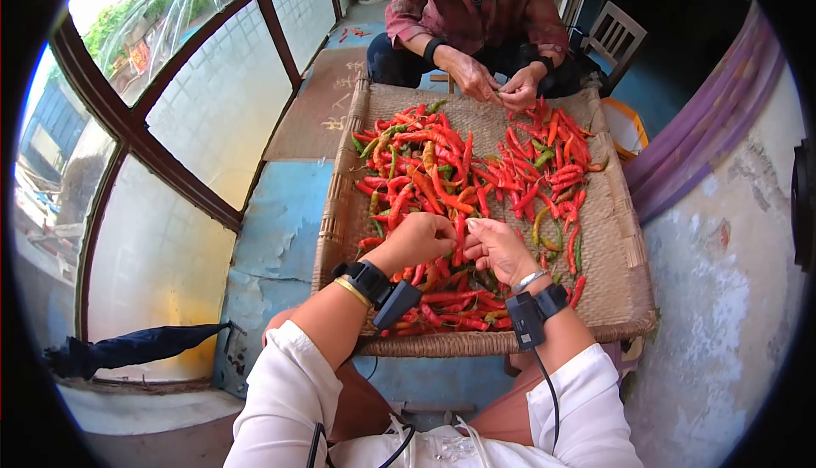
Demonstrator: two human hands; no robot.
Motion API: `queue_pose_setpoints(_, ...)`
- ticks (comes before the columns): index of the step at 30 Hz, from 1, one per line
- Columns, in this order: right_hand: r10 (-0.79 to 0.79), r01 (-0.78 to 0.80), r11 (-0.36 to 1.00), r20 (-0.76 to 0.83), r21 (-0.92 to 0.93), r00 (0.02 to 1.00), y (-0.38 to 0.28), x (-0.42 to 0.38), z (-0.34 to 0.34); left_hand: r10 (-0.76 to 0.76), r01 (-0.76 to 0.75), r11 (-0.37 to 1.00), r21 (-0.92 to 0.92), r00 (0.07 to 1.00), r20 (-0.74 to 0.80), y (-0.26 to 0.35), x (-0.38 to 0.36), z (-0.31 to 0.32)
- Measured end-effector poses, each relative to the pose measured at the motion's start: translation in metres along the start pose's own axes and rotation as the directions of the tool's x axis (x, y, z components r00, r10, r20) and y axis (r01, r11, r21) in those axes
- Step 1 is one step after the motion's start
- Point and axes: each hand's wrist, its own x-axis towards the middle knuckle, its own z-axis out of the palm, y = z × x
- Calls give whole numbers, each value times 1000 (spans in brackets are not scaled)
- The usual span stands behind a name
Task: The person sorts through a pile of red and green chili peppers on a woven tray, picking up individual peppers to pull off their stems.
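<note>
Over the near part of a woven tray [625, 298], my left hand [418, 240] and my right hand [500, 252] almost meet. A red chili pepper [459, 245] stands upright between their fingertips. The left fingers are curled in a pinch against its left side. On its right side, the thumb and fingers of my right hand press together. Its stem is too small to make out. Below my wrists lies a pile of red chilies [459, 308]. Beyond my hands a larger heap of chilies [421, 158], mostly red with some green, spreads over the tray.
Across the tray sits another person [484, 9], hands together above its far edge. Glazed window panels [212, 111] run along the left, with a dark folded umbrella [144, 349] below. A worn wall [722, 281] and purple curtain [714, 136] border the right; a white chair [614, 39] stands behind.
</note>
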Motion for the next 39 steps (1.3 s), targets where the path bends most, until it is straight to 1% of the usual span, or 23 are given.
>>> queue_pose_setpoints(3,-13,9,999,82,49,997,2,2,-4,68,-59,985,-159,996,54,14,-3,3)
queue_pose_setpoints(4,-16,12,999,80,53,997,1,1,-3,71,-61,986,-156,996,57,16,-3,4)
queue_pose_setpoints(6,-45,31,995,161,91,986,-5,-2,-3,193,-186,972,-142,981,38,18,-4,8)
queue_pose_setpoints(8,-54,46,997,131,64,990,-9,-5,-4,246,-242,963,-120,969,22,12,-3,12)
queue_pose_setpoints(10,-65,62,997,103,36,993,-12,-4,-6,100,-95,904,-416,995,-9,8,-2,12)
queue_pose_setpoints(12,-199,211,947,-74,242,977,-14,-3,-15,216,-215,976,34,943,-252,-3,3,2)
queue_pose_setpoints(13,-300,339,838,-158,427,941,-11,5,-19,206,-151,967,207,938,-277,-6,1,-5)
queue_pose_setpoints(14,-250,382,729,-299,567,921,-12,8,-24,204,-80,924,373,930,-306,-9,0,-10)
queue_pose_setpoints(15,-200,387,713,-359,584,911,-14,9,-30,95,27,925,380,949,-299,-13,-1,-12)
queue_pose_setpoints(16,-147,393,697,-417,599,897,-15,9,-34,92,30,926,378,950,-299,-16,-2,-12)
queue_pose_setpoints(18,-98,378,716,-452,587,887,-12,10,-35,-46,133,865,484,981,-188,-23,-3,-12)
queue_pose_setpoints(20,-108,236,848,-281,475,954,-8,9,-33,-26,109,857,504,985,-168,-30,-3,-9)
queue_pose_setpoints(22,-120,206,871,-214,445,969,-9,3,-20,-34,63,808,586,998,-61,-31,-4,-9)
queue_pose_setpoints(24,-177,175,942,-19,285,984,-9,-1,-12,-34,69,794,604,997,-70,-27,-4,-9)
queue_pose_setpoints(25,-158,157,972,-7,178,987,-9,-1,-8,-29,72,777,625,996,-79,-23,-3,-9)
queue_pose_setpoints(26,-158,156,972,-6,176,987,-10,-2,-4,-29,73,778,624,996,-80,-17,-3,-10)
queue_pose_setpoints(28,-118,120,981,18,-155,993,-11,-4,2,126,-45,883,467,982,-144,-5,-2,-10)
queue_pose_setpoints(30,-111,112,982,15,-151,994,-9,-4,4,156,-102,916,387,981,-111,3,0,-6)
queue_pose_setpoints(32,-207,212,972,57,-106,977,-7,-7,11,187,-154,941,302,979,-83,7,0,-1)
queue_pose_setpoints(34,-186,193,975,71,-108,980,-6,-6,10,269,-247,945,214,960,-82,9,-1,3)
queue_pose_setpoints(37,-184,194,960,69,-200,981,-7,-4,5,272,-253,955,155,956,-113,6,-1,3)
queue_pose_setpoints(38,-218,208,959,-33,-193,975,-11,-5,3,271,-253,955,153,956,-109,5,-1,2)
queue_pose_setpoints(39,-250,223,956,-133,-189,959,-15,-5,0,252,-191,950,245,937,-244,3,-1,1)
